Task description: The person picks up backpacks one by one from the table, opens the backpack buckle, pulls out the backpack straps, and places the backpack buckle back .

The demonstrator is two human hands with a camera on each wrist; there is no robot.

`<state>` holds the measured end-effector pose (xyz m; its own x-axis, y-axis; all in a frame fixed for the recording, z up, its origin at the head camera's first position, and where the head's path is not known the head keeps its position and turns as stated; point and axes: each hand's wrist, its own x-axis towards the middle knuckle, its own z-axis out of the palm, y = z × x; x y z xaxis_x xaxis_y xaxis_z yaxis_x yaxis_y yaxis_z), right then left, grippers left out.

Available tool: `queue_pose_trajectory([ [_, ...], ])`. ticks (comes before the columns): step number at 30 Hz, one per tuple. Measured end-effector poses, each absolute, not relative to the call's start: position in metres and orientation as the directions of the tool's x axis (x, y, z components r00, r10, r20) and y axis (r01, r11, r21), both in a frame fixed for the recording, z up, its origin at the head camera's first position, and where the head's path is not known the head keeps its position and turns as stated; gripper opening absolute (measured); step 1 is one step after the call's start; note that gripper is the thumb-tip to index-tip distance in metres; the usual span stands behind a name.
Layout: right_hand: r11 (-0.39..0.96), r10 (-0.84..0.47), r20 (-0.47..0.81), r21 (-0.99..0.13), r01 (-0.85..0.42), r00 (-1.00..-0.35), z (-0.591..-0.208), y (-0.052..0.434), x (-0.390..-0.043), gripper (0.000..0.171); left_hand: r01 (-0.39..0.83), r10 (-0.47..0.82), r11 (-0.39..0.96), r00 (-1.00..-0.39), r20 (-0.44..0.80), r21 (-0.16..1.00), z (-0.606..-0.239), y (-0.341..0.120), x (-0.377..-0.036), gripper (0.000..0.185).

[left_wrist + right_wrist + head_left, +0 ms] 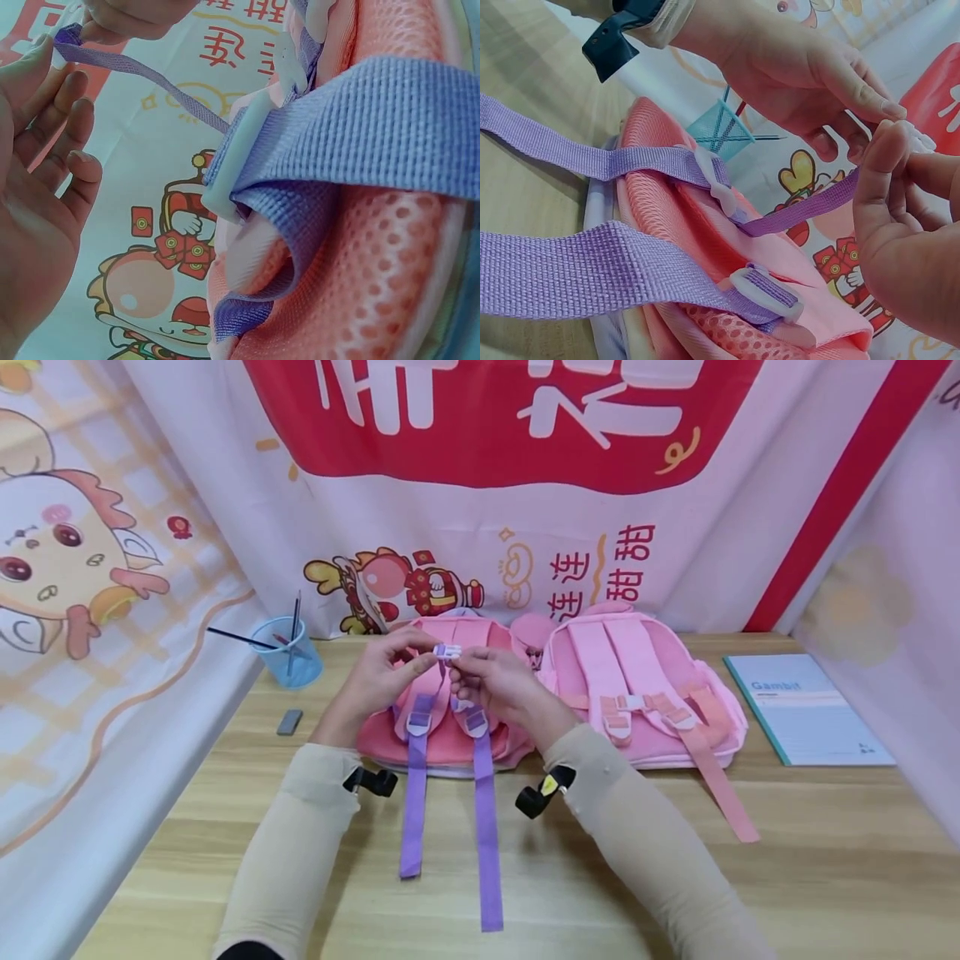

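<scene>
A small white side-release buckle (448,652) with purple webbing is raised above a pink backpack (378,742). My left hand (375,675) pinches the buckle's left end between thumb and fingers. At the other end, my right hand (501,683) grips it with thumb and forefinger. In the right wrist view, the fingertips of both hands meet around the buckle and hide most of it. A narrow purple strap (802,214) runs from the fingers down to a shoulder strap. Two wide purple straps (486,843) hang from white adjusters onto the table.
A second pink backpack (577,652) lies to the right, its peach strap (723,793) trailing over the table (600,893). Beyond it is a pale blue notebook (813,710). At left stand a blue mesh pen cup (288,664) and a grey eraser (289,722).
</scene>
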<state>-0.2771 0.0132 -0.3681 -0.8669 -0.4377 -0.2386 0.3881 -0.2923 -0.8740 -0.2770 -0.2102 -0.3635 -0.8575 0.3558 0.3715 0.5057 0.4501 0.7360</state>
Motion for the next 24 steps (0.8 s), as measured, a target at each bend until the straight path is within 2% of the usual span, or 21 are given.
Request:
queue_pose_trajectory([
  [9, -0.265, -0.483, -0.162, -0.909, 0.321, -0.86, -0.366, 0.01, -0.278, 0.016, 0.578, 0.399, 0.421, -0.81, 0.429, 0.699, -0.364, -0.209, -0.279, 0.019],
  [16, -0.158, -0.475, -0.112, -0.965, 0.21, -0.873, -0.361, 0.016, -0.279, 0.019, 0.581, 0.388, 0.442, -0.811, 0.438, 0.684, -0.363, -0.208, -0.28, 0.019],
  [24, -0.221, -0.5, -0.139, -0.934, 0.282, -0.855, -0.359, 0.022, -0.279, 0.033, 0.542, 0.377, 0.505, -0.838, 0.393, 0.671, -0.363, -0.209, -0.275, 0.022],
])
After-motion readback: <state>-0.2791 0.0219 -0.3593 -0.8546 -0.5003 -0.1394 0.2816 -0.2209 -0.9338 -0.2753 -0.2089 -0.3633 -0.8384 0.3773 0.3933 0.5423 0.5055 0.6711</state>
